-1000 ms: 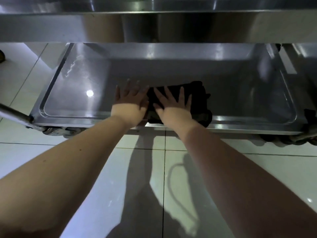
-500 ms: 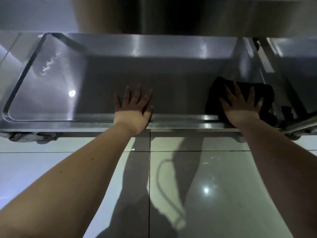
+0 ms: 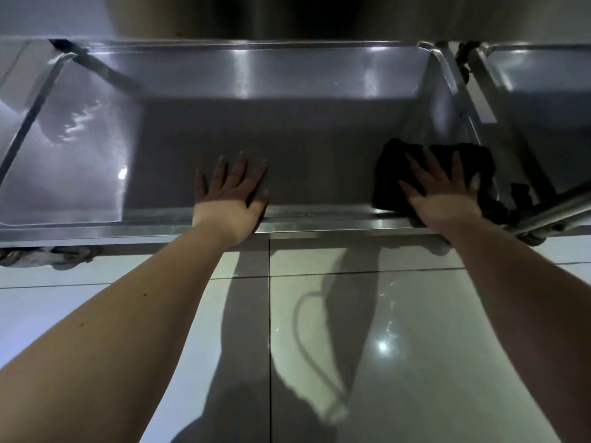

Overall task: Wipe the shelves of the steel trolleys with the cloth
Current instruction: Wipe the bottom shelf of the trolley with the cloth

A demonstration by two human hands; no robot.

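- Cloth (image 3: 391,174), dark and bunched, lies on the lower shelf (image 3: 303,139) of the steel trolley. It sits at the shelf's near right corner, just inside the front rim (image 3: 319,223).
- My right hand (image 3: 438,193) lies flat on top of the cloth, fingers straight and fanned, palm pressing it onto the shelf. The wrist crosses the front rim.
- My left hand (image 3: 230,196) rests on bare steel near the middle of the shelf's front edge. Its fingers are spread and point toward the shelf's back wall, the heel of the palm is at the rim, and it holds nothing.
- Both forearms reach in over the tiled floor (image 3: 399,314), well apart from each other.
- A raised lip runs round the whole shelf, and its right wall stands close beside the cloth.
- A slanted steel tube (image 3: 556,209) crosses just beyond the shelf's right front corner. I cannot tell what the dark bits beside it are.
- An upper shelf (image 3: 319,14) overhangs the back of the lower shelf.
- Open steel stretches between my hands and from my left hand to the shelf's left wall, where pale streaks and a bright glint show.
- A second trolley's shelf (image 3: 537,91) sits just past the right wall.
- A caster (image 3: 48,255) shows under the shelf's left front corner.
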